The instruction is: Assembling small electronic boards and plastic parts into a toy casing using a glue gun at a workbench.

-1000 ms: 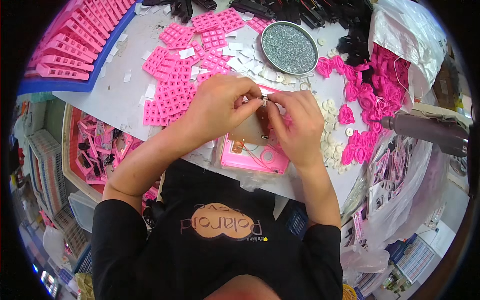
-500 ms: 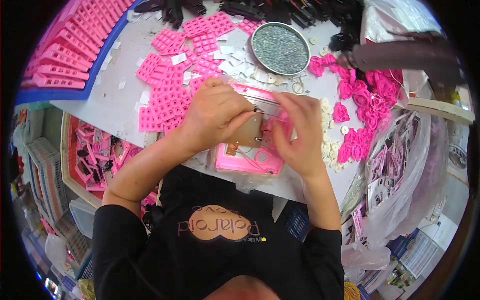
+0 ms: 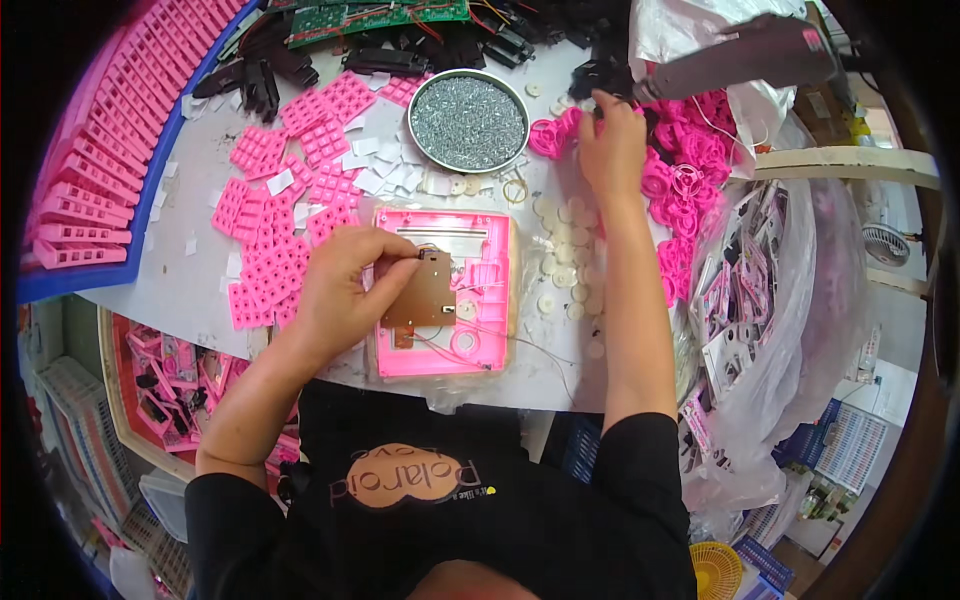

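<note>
Over the pink casing, the left hand is pinching the brown board, probably light, stiff, fragile, best edge-held; the right hand is hovering near the dark tool, grip unclear!

The board is over the casing. Behind the casing stands the dish, with screws in it. Left of the casing are keypads, then the tray; right of it are discs.

Count two hands, one brown board, one dish.
</note>
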{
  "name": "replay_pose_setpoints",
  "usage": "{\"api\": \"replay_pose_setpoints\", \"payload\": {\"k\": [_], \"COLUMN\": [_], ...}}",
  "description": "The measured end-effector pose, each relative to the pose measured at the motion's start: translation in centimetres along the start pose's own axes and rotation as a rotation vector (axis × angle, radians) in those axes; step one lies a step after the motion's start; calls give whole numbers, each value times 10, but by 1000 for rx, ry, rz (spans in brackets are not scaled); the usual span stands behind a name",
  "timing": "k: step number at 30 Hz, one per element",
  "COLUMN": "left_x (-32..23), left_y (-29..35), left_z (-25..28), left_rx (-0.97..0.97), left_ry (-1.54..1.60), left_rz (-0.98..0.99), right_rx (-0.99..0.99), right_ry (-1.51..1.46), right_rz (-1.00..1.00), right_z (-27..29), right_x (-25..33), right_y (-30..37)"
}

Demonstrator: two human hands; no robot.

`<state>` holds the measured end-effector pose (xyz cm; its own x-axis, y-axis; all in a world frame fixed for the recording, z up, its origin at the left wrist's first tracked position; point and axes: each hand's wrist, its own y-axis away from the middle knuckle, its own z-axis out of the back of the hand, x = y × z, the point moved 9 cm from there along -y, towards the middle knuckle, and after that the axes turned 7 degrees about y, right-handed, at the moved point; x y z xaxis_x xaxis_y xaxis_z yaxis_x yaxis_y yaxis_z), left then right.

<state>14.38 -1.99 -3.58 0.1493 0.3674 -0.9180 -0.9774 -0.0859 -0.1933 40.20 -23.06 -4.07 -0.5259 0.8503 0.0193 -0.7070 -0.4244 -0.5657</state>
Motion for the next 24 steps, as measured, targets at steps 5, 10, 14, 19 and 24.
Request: {"api": "replay_pose_setpoints", "payload": {"k": [5,10,14,19,24], "left_x": [1,8,24,34,29], "left_y": [0,3,4,2,4], "left_z": [2,7,12,8,5], "left_rx": [-77,-70,-194,-82,-141], "left_ry": [19,-6,195,296,310], "left_rz": [-14,46,69,174,105], "right_rx": [276,-20,-20,812,923], "right_ry": [303,-35,-685,-1011,-706], "right_rz": [-295,-175,-113,320,401], "right_z": [-35,5,83,119,78], "right_x": [2,12,52,118,169], "right_y": [-39,-38,26,67,76]}}
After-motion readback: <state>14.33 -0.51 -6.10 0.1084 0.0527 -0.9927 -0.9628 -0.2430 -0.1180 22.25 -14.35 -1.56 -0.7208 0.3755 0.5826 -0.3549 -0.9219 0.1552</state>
